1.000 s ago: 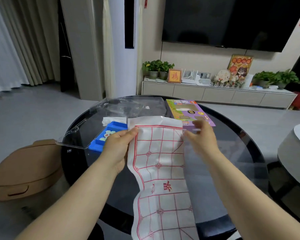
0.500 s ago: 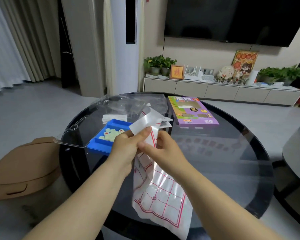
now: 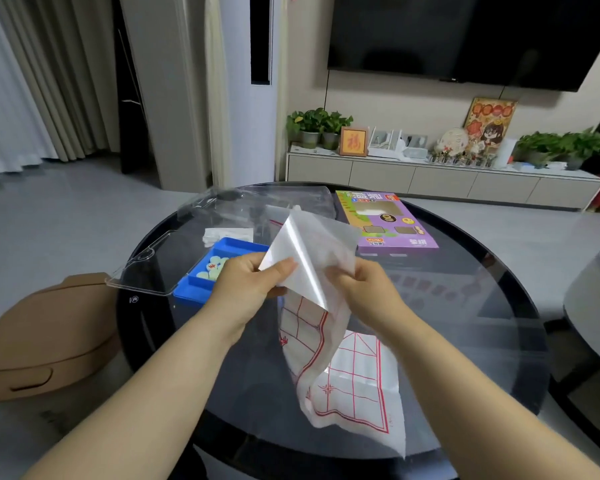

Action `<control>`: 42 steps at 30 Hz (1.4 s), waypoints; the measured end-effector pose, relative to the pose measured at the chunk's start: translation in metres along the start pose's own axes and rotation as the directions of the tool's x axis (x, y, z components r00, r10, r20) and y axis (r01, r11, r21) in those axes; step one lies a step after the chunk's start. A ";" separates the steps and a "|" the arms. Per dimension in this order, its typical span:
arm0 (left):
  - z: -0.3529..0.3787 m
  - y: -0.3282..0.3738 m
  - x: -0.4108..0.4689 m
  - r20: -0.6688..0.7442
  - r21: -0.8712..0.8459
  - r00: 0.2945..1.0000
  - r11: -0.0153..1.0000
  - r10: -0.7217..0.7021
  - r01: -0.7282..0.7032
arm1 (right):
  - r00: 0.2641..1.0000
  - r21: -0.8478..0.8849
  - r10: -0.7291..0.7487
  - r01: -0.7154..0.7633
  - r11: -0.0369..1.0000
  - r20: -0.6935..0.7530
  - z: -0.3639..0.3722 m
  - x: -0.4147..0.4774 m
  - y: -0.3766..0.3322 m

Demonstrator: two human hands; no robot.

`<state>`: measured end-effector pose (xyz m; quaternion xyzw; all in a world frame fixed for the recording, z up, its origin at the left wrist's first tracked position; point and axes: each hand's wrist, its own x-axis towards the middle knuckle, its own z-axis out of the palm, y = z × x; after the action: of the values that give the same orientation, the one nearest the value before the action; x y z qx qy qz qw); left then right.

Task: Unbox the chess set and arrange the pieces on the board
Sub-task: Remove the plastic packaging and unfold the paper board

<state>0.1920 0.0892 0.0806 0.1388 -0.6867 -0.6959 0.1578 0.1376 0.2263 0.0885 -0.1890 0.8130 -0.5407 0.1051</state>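
Both hands, left [image 3: 248,289] and right [image 3: 364,292], pinch the white plastic board sheet with red grid [image 3: 326,327]. It hangs crumpled above the round black glass table [image 3: 465,341].

tray [image 3: 187,289] left of sheet [image 3: 347,372], box [image 3: 388,220] behind

The thin white plastic board sheet with red grid lines [image 3: 329,327] looks glossy and creased. The round dark glass tabletop [image 3: 465,323] is smooth and reflective. At 10 o'clock, a clear glossy plastic lid [image 3: 160,265]; at 1 o'clock, a purple printed cardboard box [image 3: 388,223].
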 end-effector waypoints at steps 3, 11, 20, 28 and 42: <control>-0.015 0.002 0.010 -0.059 0.207 0.998 0.978 0.017 -0.004 | 0.999 -0.024 0.041 -0.040 0.999 0.004 -0.029 0.007 -0.003; -0.035 0.025 0.033 -0.275 0.371 0.933 0.921 0.231 -0.118 | 0.951 -0.145 0.037 -0.085 0.986 -0.306 -0.096 0.028 -0.007; -0.043 0.080 0.031 -0.317 0.167 0.789 0.850 0.527 -0.500 | 0.776 -0.045 -0.343 0.378 0.925 -0.529 -0.130 0.008 -0.035; -0.050 0.075 -0.014 -0.132 0.153 0.676 0.688 0.725 -0.709 | 0.733 -0.078 -0.544 0.566 0.821 -0.408 -0.141 -0.054 -0.030; -0.069 -0.061 -0.055 0.414 0.780 0.907 0.483 0.077 -0.397 | 0.989 -0.400 -0.147 0.125 0.908 -0.024 -0.115 -0.098 0.133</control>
<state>0.2688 0.0497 0.0168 -0.0158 -0.9659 -0.2534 0.0505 0.1580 0.4097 0.0080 -0.2480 0.8932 -0.3750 0.0050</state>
